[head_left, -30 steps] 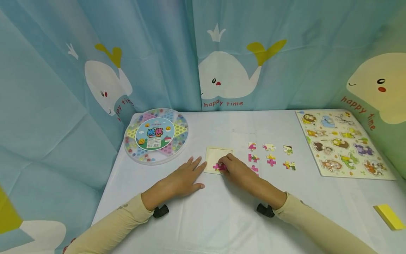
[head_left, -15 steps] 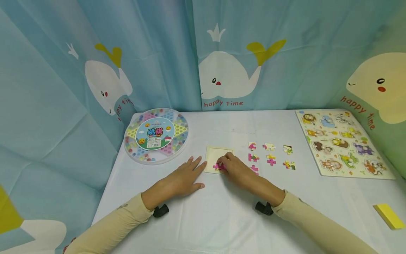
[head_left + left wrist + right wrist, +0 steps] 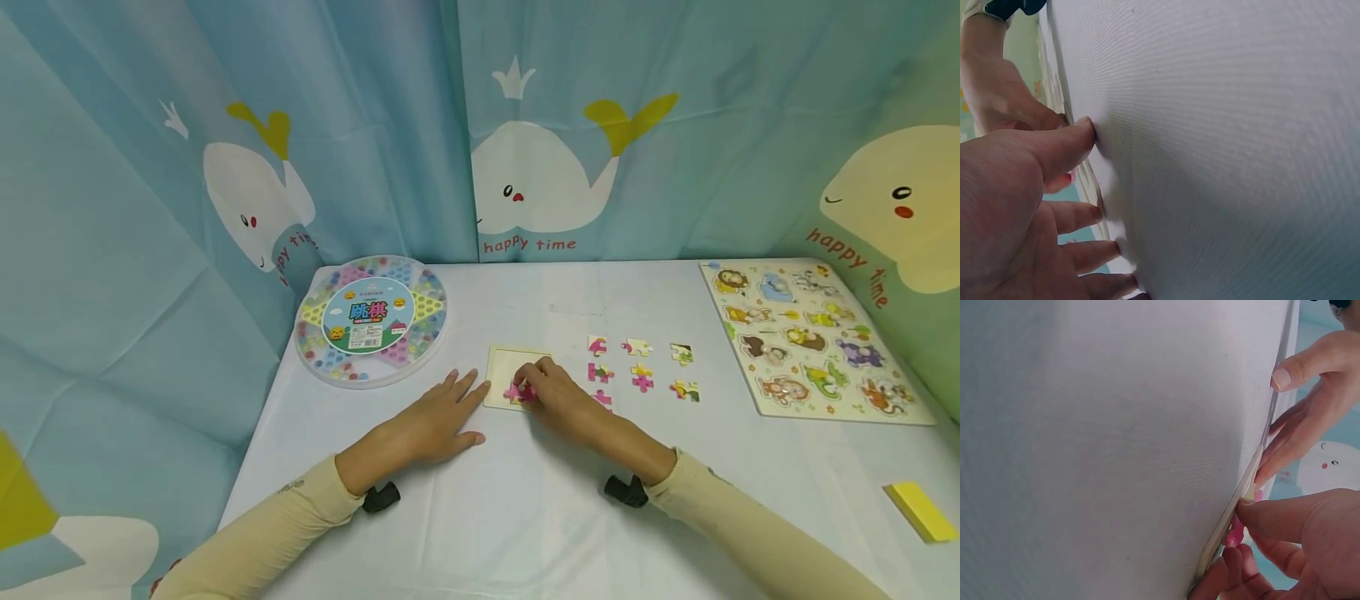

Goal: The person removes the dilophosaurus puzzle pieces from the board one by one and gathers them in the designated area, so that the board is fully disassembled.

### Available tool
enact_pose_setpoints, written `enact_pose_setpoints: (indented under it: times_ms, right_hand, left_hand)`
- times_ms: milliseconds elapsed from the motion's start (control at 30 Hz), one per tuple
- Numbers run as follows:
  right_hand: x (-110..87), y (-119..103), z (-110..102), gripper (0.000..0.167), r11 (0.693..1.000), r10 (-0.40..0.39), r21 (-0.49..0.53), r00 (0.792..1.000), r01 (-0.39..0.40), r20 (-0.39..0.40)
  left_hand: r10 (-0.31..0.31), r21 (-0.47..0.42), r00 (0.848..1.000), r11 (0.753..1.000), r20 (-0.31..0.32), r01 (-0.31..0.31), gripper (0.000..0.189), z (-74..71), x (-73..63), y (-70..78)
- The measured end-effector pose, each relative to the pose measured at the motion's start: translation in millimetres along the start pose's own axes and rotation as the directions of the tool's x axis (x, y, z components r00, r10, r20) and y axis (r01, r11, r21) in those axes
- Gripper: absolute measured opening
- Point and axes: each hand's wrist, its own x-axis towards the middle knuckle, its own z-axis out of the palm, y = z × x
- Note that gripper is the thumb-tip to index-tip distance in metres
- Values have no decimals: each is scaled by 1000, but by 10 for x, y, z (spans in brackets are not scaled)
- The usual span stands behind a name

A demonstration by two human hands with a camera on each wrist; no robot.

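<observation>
A small square wooden puzzle tray [image 3: 507, 363] lies on the white table, seen in the head view. My right hand [image 3: 568, 403] pinches a pink jigsaw piece [image 3: 513, 392] low in the tray. Part of that piece is covered by the fingers; in the right wrist view its pink edge shows between thumb and fingertips. My left hand [image 3: 435, 418] lies flat on the table with fingers spread, its index fingertip at the tray's left edge. Several loose jigsaw pieces [image 3: 642, 380] are laid out in rows right of the tray, the nearest close to my right hand.
A round Chinese checkers set [image 3: 367, 315] sits at the back left. On the right lies an animal puzzle board [image 3: 806, 337], with a yellow block [image 3: 921, 512] nearer the front right edge. A whale-printed curtain [image 3: 405, 125] hangs behind the table.
My right hand has shifted only slightly over the tray, fingers still on the pink jigsaw piece. The left hand keeps its place.
</observation>
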Motion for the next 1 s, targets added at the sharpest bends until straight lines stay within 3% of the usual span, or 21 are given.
enact_pose_setpoints:
  times_ms: [400, 767, 1000]
  right_hand:
    - [2, 29, 23, 33, 997, 58, 58, 998, -58, -4]
    - [12, 50, -79, 22, 987, 79, 141, 997, -82, 27]
    - [-32, 84, -344, 23, 981, 88, 176, 996, -87, 3]
  left_hand:
    - [-1, -1, 1000, 1000, -3, 1, 79, -14, -4, 15]
    - [2, -5, 1000, 1000, 2, -2, 79, -21, -6, 29]
    - [0, -5, 1000, 1000, 3, 0, 79, 1, 3, 5]
